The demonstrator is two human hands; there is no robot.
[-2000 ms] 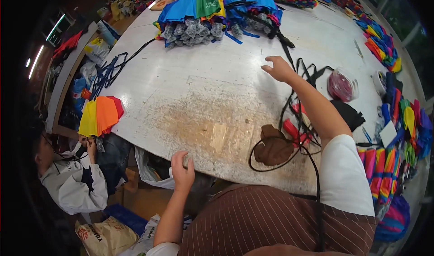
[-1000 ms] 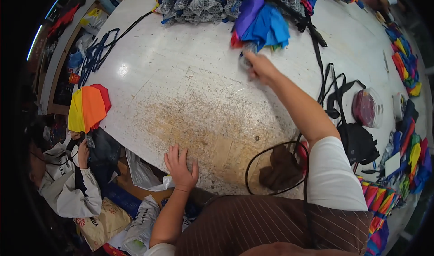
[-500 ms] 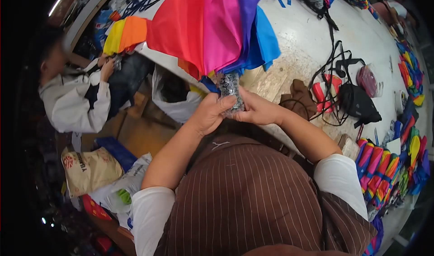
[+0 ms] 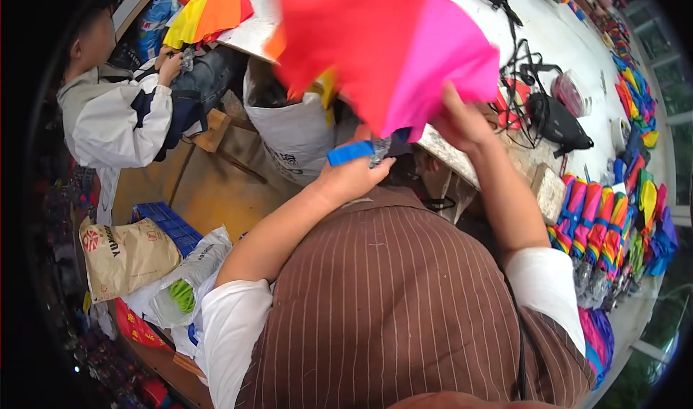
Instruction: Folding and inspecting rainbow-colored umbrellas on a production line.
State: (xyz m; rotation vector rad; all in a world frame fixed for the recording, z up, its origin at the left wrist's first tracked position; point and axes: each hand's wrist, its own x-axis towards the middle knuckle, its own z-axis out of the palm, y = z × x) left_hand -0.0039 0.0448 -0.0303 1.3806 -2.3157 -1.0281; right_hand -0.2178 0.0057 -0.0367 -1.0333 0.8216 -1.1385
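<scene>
A rainbow-coloured folding umbrella (image 4: 361, 55) fans out loosely in front of me, its red and pink panels facing me and blurred at the top. My left hand (image 4: 350, 178) is closed round its handle (image 4: 380, 149), which is wrapped in clear crinkled plastic. A blue strap (image 4: 351, 153) sticks out to the left over those fingers. At the right edge of the canopy, my right hand (image 4: 465, 124) grips the pink fabric, thumb upward; its other fingers are partly hidden.
On the left, a seated person (image 4: 119, 113) handles a yellow and orange umbrella (image 4: 206, 19). A white sack (image 4: 289, 131) stands below the table (image 4: 556, 12). Black cords and a black pouch (image 4: 556, 120) lie to the right, beyond folded rainbow umbrellas (image 4: 588, 214).
My right hand has left the handle and moved up and right to the canopy. The umbrella has tilted and turned; the blue strap now shows. My left hand stays on the handle.
</scene>
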